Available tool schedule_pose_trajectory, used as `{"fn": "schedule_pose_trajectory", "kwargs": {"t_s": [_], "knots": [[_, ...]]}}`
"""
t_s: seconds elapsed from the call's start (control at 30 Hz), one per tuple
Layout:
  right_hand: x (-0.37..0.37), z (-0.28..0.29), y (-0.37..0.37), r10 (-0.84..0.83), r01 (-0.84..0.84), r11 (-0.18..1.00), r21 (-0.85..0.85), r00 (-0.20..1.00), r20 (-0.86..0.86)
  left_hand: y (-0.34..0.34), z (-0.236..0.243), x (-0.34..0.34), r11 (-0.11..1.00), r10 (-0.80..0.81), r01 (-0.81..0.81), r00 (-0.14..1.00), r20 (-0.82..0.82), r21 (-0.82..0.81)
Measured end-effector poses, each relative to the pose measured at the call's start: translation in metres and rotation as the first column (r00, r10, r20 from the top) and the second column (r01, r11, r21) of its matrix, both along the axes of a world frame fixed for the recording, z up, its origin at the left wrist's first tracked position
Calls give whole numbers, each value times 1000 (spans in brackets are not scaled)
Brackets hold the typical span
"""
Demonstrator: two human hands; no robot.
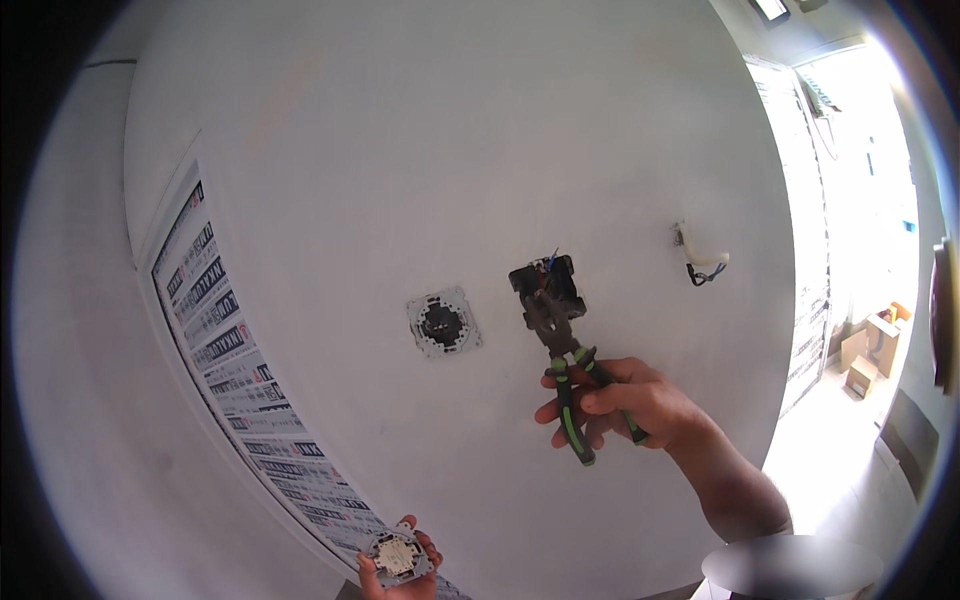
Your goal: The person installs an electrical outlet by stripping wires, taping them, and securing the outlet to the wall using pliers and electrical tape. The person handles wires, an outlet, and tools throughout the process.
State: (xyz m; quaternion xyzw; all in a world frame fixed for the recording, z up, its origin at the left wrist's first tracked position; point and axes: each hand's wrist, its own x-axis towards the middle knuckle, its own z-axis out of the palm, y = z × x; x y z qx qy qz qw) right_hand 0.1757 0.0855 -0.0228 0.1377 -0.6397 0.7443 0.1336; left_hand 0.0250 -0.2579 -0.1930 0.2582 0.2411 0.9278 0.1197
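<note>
My right hand [630, 405] grips a pair of pliers [565, 380] with green and black handles. The jaws of the pliers reach into a black wall box [560, 285] set in the pale wall, where wire ends poke out; what the jaws touch is hard to make out. Low in the picture, my left hand [400, 590] holds a round socket insert [396, 555] by its metal rim, its cream back facing me. To the left of the box, a mounted socket [443, 325] with a metal frame and dark centre sits on the wall.
A white conduit with dark wires [705, 262] sticks out of the wall on the right. A frame covered in printed protective film [240, 350] runs along the left. Beyond the bright opening at right, cardboard boxes [862, 375] stand on the floor.
</note>
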Motion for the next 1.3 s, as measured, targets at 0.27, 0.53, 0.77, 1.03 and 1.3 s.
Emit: {"fn": "schedule_pose_trajectory", "kwargs": {"t_s": [0.27,0.53,0.77,1.03,1.3], "knots": [[-9,-1,8,51,-51,999,-4,998,-24,3,-10,-3,999,40,-40,999,14,-4],[-6,-1,8,81,-82,995,-49,997,-13,9,-5,1,1000,22,-22,1000,-15,-5],[-2,0,2,26,-25,995,-98,1000,3,21,4,0,1000,-2,2,1000,-29,-3],[2,-2,2,34,-34,995,-94,999,5,23,-1,-9,999,-49,48,998,-37,-26],[2,3,-21,-368,359,910,208,930,3,25,-5,-6,998,-68,67,996,54,20]]}}
